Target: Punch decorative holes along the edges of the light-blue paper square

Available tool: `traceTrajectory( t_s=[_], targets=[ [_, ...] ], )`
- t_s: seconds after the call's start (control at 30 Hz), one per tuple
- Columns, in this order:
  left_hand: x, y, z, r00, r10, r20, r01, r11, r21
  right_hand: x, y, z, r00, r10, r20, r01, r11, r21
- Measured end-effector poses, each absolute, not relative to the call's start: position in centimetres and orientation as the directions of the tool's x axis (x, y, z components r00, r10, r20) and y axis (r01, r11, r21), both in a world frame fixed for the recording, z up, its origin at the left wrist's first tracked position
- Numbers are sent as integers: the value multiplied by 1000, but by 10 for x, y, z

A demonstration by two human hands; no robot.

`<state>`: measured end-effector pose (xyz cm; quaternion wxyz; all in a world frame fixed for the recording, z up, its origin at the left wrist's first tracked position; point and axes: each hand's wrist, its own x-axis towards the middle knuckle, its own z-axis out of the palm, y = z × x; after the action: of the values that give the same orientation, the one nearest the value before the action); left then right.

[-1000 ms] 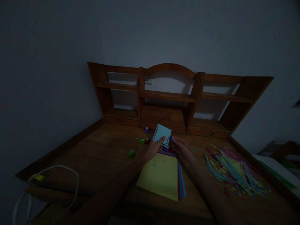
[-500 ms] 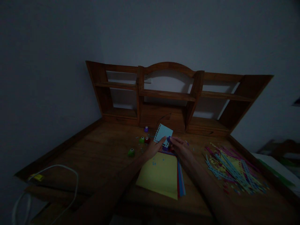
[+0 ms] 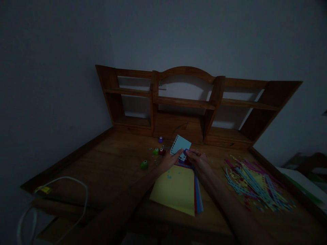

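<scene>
Well, the pale-blue card (image 3: 181, 143), holes along its edge, sat pinched in my left hand (image 3: 168, 161); at its four o'clock my right hand (image 3: 201, 161) was clamped on a small purple punch (image 3: 186, 151). Yellow paper (image 3: 176, 189) lay at six o'clock, cut strips (image 3: 251, 181) at four.

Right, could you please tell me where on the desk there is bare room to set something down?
Widest is the desk at left, between cable, shelf and green punches. A narrower gap, between paper and strips, has the right forearm across it. Crowded: around left hand and right hand, with card and scraps, and under strips.
</scene>
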<state>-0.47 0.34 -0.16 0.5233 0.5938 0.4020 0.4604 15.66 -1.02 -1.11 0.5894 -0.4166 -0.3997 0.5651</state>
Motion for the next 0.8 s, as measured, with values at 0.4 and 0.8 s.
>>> traceTrajectory(
  t_s=[0.4,0.8],
  targets=[
    [-3,4,-2,199,969,144,-62,-135,989,152,-17,1,32,999,17,-309,26,-951],
    [-8,13,2,19,991,133,-189,-127,974,160,-18,4,-21,1000,7,-342,0,-940]
  ],
)
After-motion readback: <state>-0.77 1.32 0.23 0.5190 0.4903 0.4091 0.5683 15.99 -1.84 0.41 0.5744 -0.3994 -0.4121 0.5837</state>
